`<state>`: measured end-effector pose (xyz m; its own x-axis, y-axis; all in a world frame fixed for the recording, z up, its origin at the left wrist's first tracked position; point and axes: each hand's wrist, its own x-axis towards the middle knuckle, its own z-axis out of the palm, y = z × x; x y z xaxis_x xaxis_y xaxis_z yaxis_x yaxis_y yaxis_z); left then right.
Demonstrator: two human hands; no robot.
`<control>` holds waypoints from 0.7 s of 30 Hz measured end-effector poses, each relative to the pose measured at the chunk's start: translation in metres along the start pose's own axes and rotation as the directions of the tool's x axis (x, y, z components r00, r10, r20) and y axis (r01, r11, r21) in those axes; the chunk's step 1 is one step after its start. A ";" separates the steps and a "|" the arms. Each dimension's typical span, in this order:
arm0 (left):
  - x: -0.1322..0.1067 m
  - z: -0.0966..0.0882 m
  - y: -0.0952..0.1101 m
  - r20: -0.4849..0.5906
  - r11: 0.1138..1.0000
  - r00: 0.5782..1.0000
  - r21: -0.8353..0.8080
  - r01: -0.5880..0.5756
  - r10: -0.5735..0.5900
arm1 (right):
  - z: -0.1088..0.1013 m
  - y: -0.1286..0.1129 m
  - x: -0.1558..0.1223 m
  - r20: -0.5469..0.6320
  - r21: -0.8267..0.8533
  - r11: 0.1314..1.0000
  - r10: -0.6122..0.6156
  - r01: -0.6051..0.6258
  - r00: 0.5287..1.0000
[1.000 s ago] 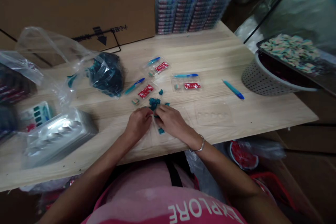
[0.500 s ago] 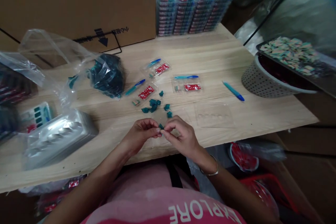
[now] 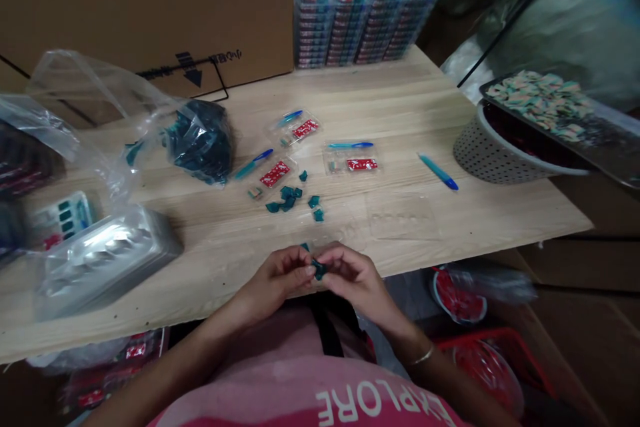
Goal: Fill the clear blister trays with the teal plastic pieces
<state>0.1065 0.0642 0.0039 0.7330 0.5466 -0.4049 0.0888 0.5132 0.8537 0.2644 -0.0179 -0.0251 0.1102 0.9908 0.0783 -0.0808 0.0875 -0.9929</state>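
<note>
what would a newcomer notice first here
The eye goes first to the left hand and right hand at the near edge of the table, with a small teal piece held between them. Just beyond, more teal pieces lie scattered on the wood. Tall stacks of packs stand at the far edge, and a tray of multicoloured pieces rests on a dotted basket at right.
</note>
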 end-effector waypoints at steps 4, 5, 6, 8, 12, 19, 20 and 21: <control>-0.002 -0.004 0.005 0.084 0.998 0.995 -0.009 -0.061 0.062 | 0.000 -0.001 0.006 0.237 0.415 0.824 0.312 -0.387 0.920; -0.004 -0.005 0.006 0.114 0.998 0.991 -0.010 -0.066 0.067 | 0.001 -0.002 0.005 0.263 0.441 0.794 0.332 -0.419 0.906; -0.006 -0.004 0.007 0.143 0.998 0.987 -0.007 -0.066 0.067 | 0.001 -0.002 0.005 0.274 0.450 0.781 0.340 -0.432 0.900; -0.010 -0.002 0.006 0.174 0.998 0.983 0.007 -0.068 0.066 | 0.001 -0.004 0.003 0.275 0.416 0.801 0.341 -0.431 0.899; -0.013 0.002 -0.002 0.104 0.994 0.990 0.034 -0.101 0.097 | 0.002 -0.010 -0.003 0.166 0.190 0.934 0.273 -0.302 0.948; -0.008 0.008 -0.013 -0.049 0.989 0.990 -0.063 -0.132 0.129 | 0.009 -0.024 -0.007 0.050 -0.418 0.895 -0.150 0.157 0.987; -0.008 0.009 -0.013 -0.065 0.989 0.990 -0.065 -0.133 0.129 | 0.009 -0.025 -0.007 0.066 -0.465 0.862 -0.192 0.201 0.979; -0.009 0.011 -0.014 -0.080 0.989 0.989 -0.062 -0.132 0.127 | 0.009 -0.025 -0.007 0.085 -0.498 0.835 -0.220 0.233 0.972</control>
<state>0.1062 0.0454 -0.0008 0.6821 0.6585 -0.3181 -0.0505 0.4764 0.8778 0.2568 -0.0256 -0.0002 0.0412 0.9523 0.3025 0.4514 0.2524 -0.8559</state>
